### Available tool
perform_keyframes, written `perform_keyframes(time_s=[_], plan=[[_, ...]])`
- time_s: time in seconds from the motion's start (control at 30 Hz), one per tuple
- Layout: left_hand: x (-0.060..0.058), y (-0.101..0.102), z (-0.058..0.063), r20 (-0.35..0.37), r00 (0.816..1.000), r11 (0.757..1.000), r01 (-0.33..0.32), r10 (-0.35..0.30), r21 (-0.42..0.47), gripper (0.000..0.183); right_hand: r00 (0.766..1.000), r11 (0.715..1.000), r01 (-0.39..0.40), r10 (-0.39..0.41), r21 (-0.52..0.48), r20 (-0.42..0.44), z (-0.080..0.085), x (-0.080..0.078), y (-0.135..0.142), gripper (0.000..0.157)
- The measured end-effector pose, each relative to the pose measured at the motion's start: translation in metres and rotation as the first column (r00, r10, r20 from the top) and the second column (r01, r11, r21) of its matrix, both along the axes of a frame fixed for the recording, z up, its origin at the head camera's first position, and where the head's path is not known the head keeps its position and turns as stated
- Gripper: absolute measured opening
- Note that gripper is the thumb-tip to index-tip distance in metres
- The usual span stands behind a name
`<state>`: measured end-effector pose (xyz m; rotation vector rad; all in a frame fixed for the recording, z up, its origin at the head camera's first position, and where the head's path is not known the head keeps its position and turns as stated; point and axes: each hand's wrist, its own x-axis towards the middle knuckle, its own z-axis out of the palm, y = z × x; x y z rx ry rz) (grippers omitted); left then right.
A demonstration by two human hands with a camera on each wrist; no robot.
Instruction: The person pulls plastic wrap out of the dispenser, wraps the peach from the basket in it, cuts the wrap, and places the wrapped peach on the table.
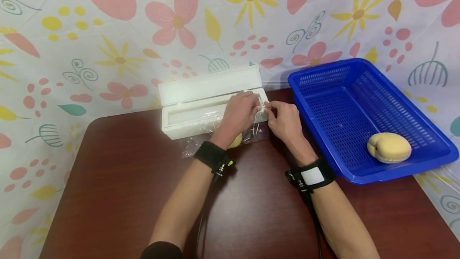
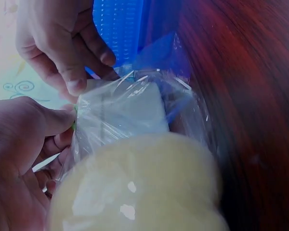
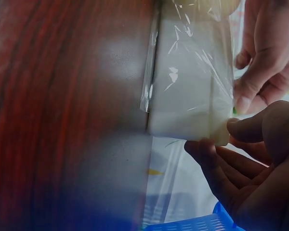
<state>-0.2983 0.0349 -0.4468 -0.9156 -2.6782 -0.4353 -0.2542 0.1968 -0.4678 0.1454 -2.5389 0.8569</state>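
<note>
A long white cling film box [image 1: 190, 123] lies on the table with its lid [image 1: 212, 85] raised. Clear cling film [image 2: 120, 101] drapes down its front. In front of the box, a pale yellow rounded, creased thing [image 2: 139, 187] shows behind the film. My left hand [image 1: 240, 109] is over the box's right part, its thumb and curled fingers at the rim around a small green piece [image 3: 235, 110], mostly hidden. My right hand [image 1: 285, 119] pinches the box's right end corner between thumb and forefinger, close beside the left fingers.
A blue perforated basket [image 1: 323, 135] stands to the right of the box. In it lies a yellow peach-shaped thing [image 1: 389, 148] with a crease. A flower-printed cloth [image 1: 118, 23] hangs right behind the dark red-brown table [image 1: 125, 179]. Cables run from both wrist straps.
</note>
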Motion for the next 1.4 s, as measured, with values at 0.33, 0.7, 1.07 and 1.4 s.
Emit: perform_keyframes(time_s=[0.33,0.7,1.07,1.4], plan=[[-0.003,0.007,0.003,-0.008,1.0,1.0,0.012,-0.012,0.008,0.008,0.999,1.0,-0.009,0.008,-0.004,-0.035,0.002,-0.003,0.001,0.018],[-0.004,0.012,0.007,0.002,1.0,1.0,0.001,-0.001,0.009,0.008,0.999,0.999,-0.043,0.043,-0.026,-0.03,0.001,-0.007,-0.003,0.019],[-0.001,0.014,0.009,0.041,0.999,0.999,-0.03,0.028,0.029,0.007,0.999,0.999,-0.034,0.033,-0.029,-0.021,0.004,-0.004,-0.003,0.019],[0.015,0.011,0.015,0.054,0.997,0.998,-0.062,0.063,-0.019,0.027,0.992,0.991,-0.054,0.066,-0.119,0.104,-0.003,-0.002,0.009,0.022]])
